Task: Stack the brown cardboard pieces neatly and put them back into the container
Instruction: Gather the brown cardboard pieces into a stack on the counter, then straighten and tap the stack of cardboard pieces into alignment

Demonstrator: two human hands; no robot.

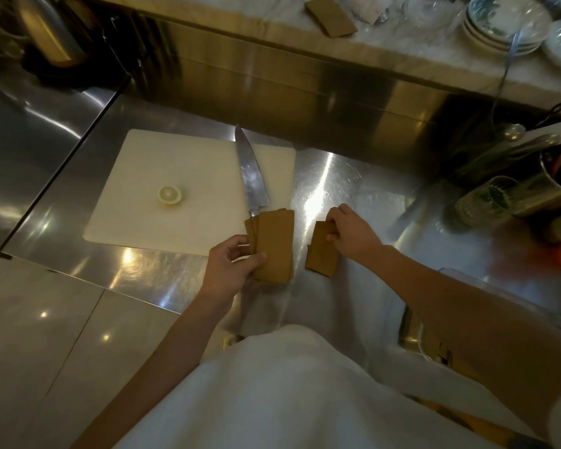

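Note:
My left hand [232, 265] holds a fanned bunch of brown cardboard pieces [274, 244] just above the steel counter, thumb on top. To its right, my right hand [350, 234] pinches the far end of a second small pile of brown cardboard pieces [321, 257] that rests on the counter. One more brown cardboard piece [331, 16] lies on the raised marble shelf at the back. A clear container [416, 335] with brown pieces inside shows partly under my right forearm at the counter's near edge.
A white cutting board [188, 176] carries a lemon half [169, 195] and a chef's knife [249, 176], its handle under the left bunch. Steel pots with utensils [551, 176] crowd the right side. Stacked plates [502, 27] and glassware sit on the shelf.

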